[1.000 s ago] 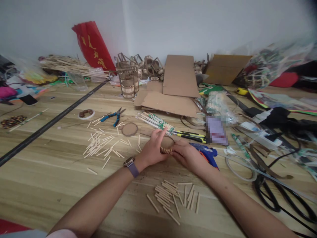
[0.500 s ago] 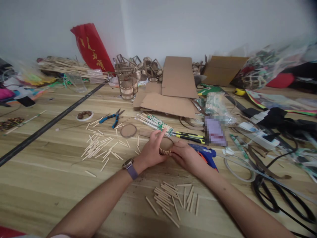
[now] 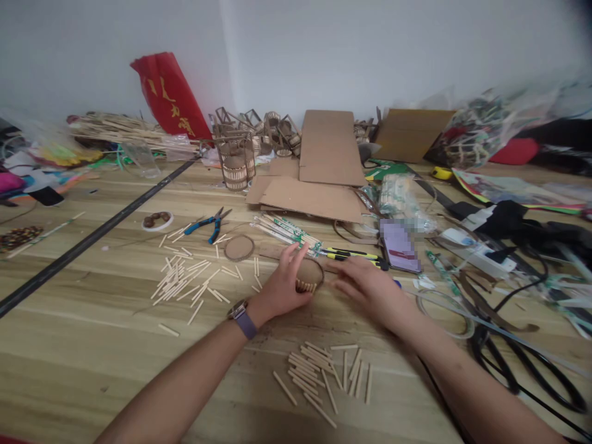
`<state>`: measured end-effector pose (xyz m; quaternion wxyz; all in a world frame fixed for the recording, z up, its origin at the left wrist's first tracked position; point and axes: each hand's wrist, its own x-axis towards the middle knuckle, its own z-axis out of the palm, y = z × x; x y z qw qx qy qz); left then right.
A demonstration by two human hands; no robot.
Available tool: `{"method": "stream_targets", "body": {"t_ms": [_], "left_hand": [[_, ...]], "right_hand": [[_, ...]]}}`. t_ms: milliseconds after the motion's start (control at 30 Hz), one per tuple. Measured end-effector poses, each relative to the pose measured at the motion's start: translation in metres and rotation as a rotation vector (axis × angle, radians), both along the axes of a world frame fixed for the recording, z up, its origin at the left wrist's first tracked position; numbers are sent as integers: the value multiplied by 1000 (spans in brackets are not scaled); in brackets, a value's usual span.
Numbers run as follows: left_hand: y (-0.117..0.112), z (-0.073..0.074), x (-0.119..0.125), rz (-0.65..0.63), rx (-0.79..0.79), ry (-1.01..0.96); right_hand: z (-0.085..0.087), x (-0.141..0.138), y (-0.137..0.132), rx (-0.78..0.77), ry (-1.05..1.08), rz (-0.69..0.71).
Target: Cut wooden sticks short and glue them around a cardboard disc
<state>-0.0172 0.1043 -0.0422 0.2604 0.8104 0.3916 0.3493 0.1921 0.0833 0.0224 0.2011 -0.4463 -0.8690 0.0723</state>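
My left hand (image 3: 280, 290) grips the left side of a small round cardboard base (image 3: 311, 270) with a dark rim. Short wooden sticks stand in a row along its near edge. My right hand (image 3: 372, 290) is apart from the base, on its right, fingers loosely spread and pointing left. It covers most of a blue glue gun (image 3: 397, 283), of which only a bit shows; any contact is hidden. Short cut sticks (image 3: 308, 370) lie in a pile nearer me, and more sticks (image 3: 178, 277) are scattered left of my left hand.
Left of the base lie a cardboard disc (image 3: 239, 247) and blue-handled pliers (image 3: 210, 224). Beyond are yellow-black cutters (image 3: 354, 254), wrapped sticks (image 3: 287, 231) and cardboard sheets (image 3: 312, 196). A phone (image 3: 400, 245), black scissors (image 3: 546, 370) and cords crowd the right. Small stick buckets (image 3: 235, 172) stand behind.
My right hand has let go of the base's right side and moved right, over the glue gun. My left hand keeps its hold. The view has shifted slightly.
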Motion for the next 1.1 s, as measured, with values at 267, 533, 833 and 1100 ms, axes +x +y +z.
{"method": "stream_targets", "body": {"t_ms": [267,533,833,1100], "left_hand": [[-1,0,2,62,-24,-39],[-3,3,5,97,-35,18],[-3,3,5,94,9,29],[-4,5,4,94,-2,26]], "right_hand": [[-2,70,-32,-95,-134,-527],[-35,81,-41,-342,-3,-623],[-29,78,-38,-623,576,-641],[-25,52,-53,-944,1354,-513]]}}
